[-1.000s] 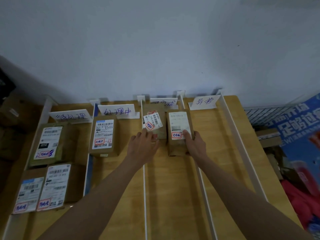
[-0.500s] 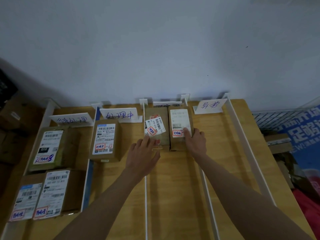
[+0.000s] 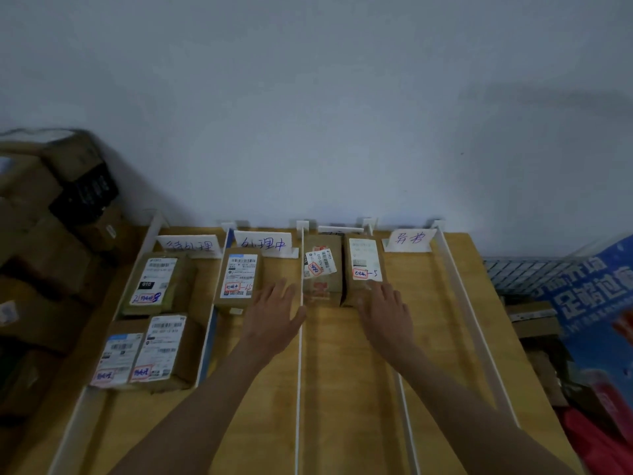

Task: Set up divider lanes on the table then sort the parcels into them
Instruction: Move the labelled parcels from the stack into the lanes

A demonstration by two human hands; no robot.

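On the wooden table [image 3: 346,389], we see two brown cardboard parcels [image 3: 342,269] side by side in the third lane, by the white divider strip [image 3: 299,354]. Our left hand [image 3: 272,317] hovers spread, fingers straight; our right hand [image 3: 385,313] rests flat fingertips on the right parcel.

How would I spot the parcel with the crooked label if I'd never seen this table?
Start at the wooden table with its white divider lanes. In the third lane from the left, two brown parcels stand side by side at the far end. Yours is the left parcel: its white label sits tilted and peeling, while the right parcel has a straight one.
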